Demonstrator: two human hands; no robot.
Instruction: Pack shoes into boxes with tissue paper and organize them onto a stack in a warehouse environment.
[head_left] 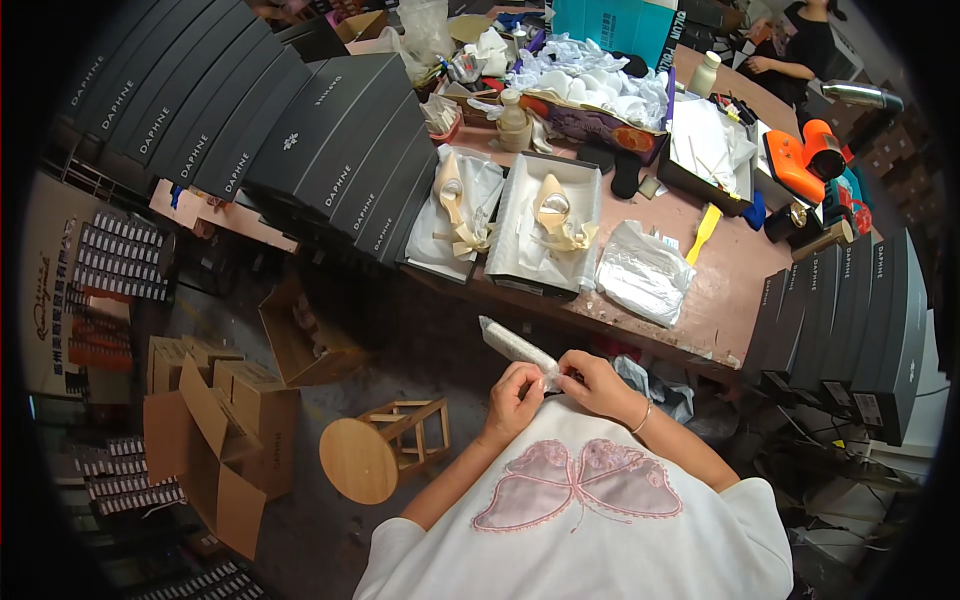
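Both hands, left (514, 396) and right (590, 383), pinching a clear wrapped roll (517, 348). On desk (720, 290): two shoes (553, 212) boxed, bag (642, 270) unused.

— What's that in your fingers?

— A roll of clear crinkly plastic film (517, 347), glossy; my left hand (513, 399) and right hand (592, 382) pinch its end.

— And the bench?

— My table (715, 290) looks smooth, matt, reddish-brown. The stool (360, 459) is pale bare wood. The dark boxes (340, 140) are matt card, the cartons (250, 410) rough brown cardboard.

— The shoes?

— The cream shoe (553, 208) has a satiny sheen, lying on white tissue paper.
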